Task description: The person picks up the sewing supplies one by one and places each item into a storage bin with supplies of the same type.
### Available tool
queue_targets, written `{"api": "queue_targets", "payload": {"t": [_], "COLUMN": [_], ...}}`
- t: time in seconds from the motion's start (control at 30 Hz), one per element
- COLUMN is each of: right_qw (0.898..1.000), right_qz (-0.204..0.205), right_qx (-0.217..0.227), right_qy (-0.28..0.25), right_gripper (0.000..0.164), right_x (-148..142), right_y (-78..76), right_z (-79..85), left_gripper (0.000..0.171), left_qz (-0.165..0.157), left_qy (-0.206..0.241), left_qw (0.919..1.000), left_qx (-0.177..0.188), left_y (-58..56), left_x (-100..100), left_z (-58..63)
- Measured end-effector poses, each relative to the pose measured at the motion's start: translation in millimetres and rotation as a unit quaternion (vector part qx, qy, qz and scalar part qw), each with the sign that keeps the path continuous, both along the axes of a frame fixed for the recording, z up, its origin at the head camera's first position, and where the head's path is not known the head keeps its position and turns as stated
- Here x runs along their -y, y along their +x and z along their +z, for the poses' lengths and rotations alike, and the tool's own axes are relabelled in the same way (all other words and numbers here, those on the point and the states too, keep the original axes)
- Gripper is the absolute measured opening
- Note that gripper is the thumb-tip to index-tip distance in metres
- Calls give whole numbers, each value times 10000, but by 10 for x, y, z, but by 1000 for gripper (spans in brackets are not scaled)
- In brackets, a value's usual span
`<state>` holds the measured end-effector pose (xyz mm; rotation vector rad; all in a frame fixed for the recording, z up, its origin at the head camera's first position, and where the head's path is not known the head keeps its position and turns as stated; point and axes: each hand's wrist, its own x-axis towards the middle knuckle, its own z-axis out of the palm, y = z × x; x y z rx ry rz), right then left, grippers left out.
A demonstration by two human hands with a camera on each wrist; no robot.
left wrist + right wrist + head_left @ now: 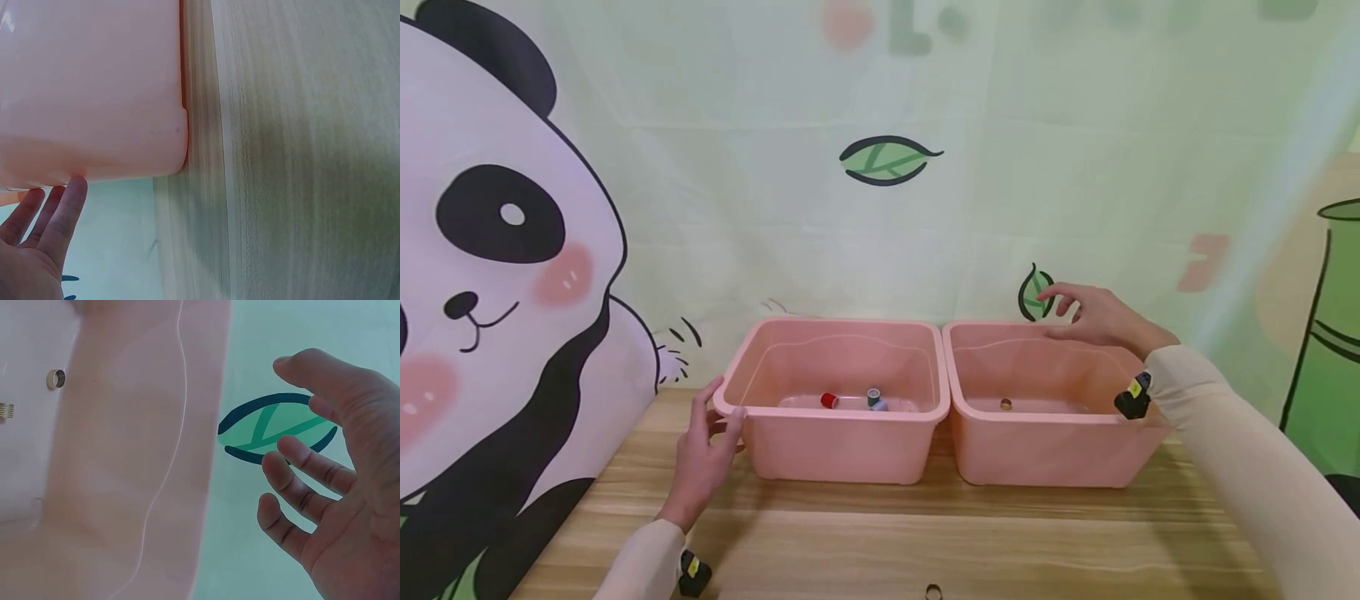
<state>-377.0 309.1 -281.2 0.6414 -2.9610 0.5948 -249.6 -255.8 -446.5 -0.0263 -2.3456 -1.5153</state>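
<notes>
Two pink plastic bins stand side by side on a wooden table point(880, 542). My left hand point(703, 442) is at the left bin point(842, 450), its fingers along the outer left side and its thumb by the front corner. In the left wrist view, the fingers point(59, 219) are nearly straight against the bin's wall. Over the back rim of the right bin point(1045, 454), my right hand point(1097, 317) hovers with loosely bent fingers and nothing between them. On the right bin's floor lie a brass-coloured ring point(56, 379) and a ribbed brass-coloured piece point(6, 411).
Inside the left bin lie a small red cylinder point(829, 401), a grey-blue cylinder point(873, 397) and a light blue piece point(879, 406). Another metal ring point(933, 592) is on the table near the front. A printed cloth backdrop point(760, 167) hangs behind the bins.
</notes>
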Motion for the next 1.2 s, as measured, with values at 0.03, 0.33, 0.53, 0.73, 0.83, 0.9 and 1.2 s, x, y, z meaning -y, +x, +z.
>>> {"api": "queue_targets", "payload": {"t": [0.03,0.33,0.53,0.73,0.83,0.9,1.2], "right_qw": [10000,9999,9996,9994,9992,9990,9955], "right_qz": [15,107,232,261,300,348,676], "right_qx": [-10,70,-58,-166,-214,-245,-608], "right_qy": [11,-76,-121,-121,-140,-166,-278], "right_gripper": [62,63,62,62,62,63,62], "right_x": [3,48,59,71,81,87,133], "right_y": [12,167,242,316,358,386,512], "right_z": [3,21,17,2,-10,-22,-103], "left_gripper": [68,68,67,66,67,67,67], "left_qz": [2,-6,23,14,2,-7,20], "left_qy": [-5,26,-16,-36,-39,-37,-46], "left_qw": [10000,10000,9999,9999,9999,9999,9999], "left_qx": [1,-16,-106,-157,-144,-127,-129], "left_y": [2,1,-2,-8,-8,-6,-5], "left_x": [1,0,-4,-4,-7,-10,-14], "left_z": [0,-11,-27,-35,-33,-30,-11]}}
